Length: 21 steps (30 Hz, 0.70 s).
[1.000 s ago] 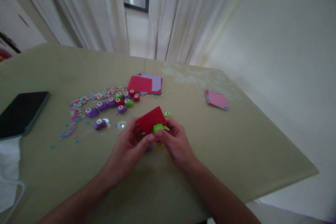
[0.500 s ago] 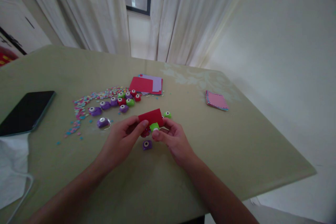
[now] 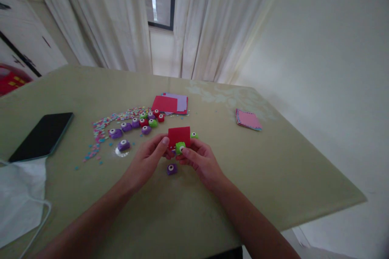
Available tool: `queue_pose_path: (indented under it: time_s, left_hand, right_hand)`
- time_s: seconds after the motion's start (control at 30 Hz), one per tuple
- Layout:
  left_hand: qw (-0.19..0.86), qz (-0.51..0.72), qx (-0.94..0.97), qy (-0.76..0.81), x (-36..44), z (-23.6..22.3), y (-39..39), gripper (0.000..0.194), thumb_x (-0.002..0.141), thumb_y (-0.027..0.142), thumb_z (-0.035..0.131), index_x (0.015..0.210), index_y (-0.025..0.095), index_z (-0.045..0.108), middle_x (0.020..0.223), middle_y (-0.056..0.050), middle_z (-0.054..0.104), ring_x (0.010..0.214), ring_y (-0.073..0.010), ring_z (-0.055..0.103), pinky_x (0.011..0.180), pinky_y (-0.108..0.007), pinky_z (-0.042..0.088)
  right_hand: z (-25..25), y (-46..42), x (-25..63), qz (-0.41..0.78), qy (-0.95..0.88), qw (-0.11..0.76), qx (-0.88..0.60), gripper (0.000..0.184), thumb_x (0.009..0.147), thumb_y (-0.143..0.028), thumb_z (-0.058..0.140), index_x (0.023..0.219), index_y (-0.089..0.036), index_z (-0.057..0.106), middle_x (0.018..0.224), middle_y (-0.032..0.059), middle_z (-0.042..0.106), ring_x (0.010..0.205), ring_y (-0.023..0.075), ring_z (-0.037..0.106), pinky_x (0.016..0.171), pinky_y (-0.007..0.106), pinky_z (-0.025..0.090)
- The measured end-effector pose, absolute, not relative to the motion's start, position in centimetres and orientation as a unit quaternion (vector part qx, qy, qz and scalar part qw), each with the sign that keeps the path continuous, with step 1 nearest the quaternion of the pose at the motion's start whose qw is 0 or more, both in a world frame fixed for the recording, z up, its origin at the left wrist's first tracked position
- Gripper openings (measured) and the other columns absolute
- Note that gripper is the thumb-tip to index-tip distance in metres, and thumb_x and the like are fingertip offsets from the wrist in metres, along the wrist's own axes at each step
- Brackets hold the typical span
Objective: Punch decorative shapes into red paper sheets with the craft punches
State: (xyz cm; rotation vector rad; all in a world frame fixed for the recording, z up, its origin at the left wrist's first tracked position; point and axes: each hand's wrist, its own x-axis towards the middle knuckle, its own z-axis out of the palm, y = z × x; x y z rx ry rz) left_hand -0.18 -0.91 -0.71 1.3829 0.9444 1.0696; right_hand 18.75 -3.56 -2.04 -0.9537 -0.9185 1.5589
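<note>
My left hand [image 3: 151, 156] pinches the left edge of a small red paper card [image 3: 179, 135] above the table. My right hand [image 3: 202, 160] grips a green craft punch [image 3: 180, 148] with the thumb on its round button, at the card's lower edge. Whether the card sits inside the punch slot is hard to tell. Below the hands lies a purple craft punch [image 3: 172, 169], and another green punch [image 3: 194, 134] shows just behind the right fingers. Something reddish under the card is mostly hidden.
Several purple, red and green punches [image 3: 126, 126] stand to the left beside scattered paper confetti [image 3: 100, 126]. Coloured paper sheets [image 3: 164, 103] lie at the back, a pink card stack [image 3: 248, 120] at right. A dark tablet [image 3: 42, 136] and white sheet [image 3: 22, 200] are at left.
The red card has turned more level and shifted slightly right in my hands. My right thumb has moved on the green punch's button. The camera view has tilted up a little.
</note>
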Motion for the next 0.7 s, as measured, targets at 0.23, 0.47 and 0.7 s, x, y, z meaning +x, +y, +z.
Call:
queue_pose_path:
  time_s: [0.23, 0.47, 0.7]
  left_hand:
    - [0.589, 0.420, 0.576, 0.382, 0.47, -0.73, -1.52, 0.042, 0.085, 0.044, 0.086, 0.119, 0.023, 0.076, 0.126, -0.010, 0.079, 0.101, -0.0284, 0.078, 0.087, -0.040, 0.064]
    - [0.605, 0.440, 0.532, 0.397, 0.70, -0.89, -1.71, 0.040, 0.078, 0.038, 0.091, 0.113, 0.022, 0.079, 0.121, -0.009, 0.083, 0.106, -0.0310, 0.079, 0.095, -0.044, 0.065]
    - [0.614, 0.425, 0.527, 0.406, 0.48, -0.97, -1.74, 0.038, 0.077, 0.038, 0.092, 0.110, 0.022, 0.081, 0.117, -0.008, 0.084, 0.102, -0.0302, 0.081, 0.093, -0.043, 0.065]
  right_hand:
    - [-2.44, -3.39, 18.78, 0.636, -0.375, 0.552, -0.387, 0.039, 0.073, -0.038, 0.097, 0.107, -0.025, 0.082, 0.101, 0.0020, 0.082, 0.088, 0.0168, 0.074, 0.080, 0.028, 0.057]
    - [-2.58, -3.48, 18.24, 0.631, -0.377, 0.549, -0.398, 0.038, 0.072, -0.044, 0.097, 0.102, -0.026, 0.083, 0.104, 0.0019, 0.082, 0.093, 0.0201, 0.076, 0.092, 0.037, 0.060]
    - [-1.83, -3.83, 18.24, 0.657, -0.341, 0.545, -0.393, 0.042, 0.072, -0.037, 0.098, 0.109, -0.026, 0.082, 0.107, 0.0029, 0.081, 0.096, 0.0200, 0.075, 0.095, 0.037, 0.061]
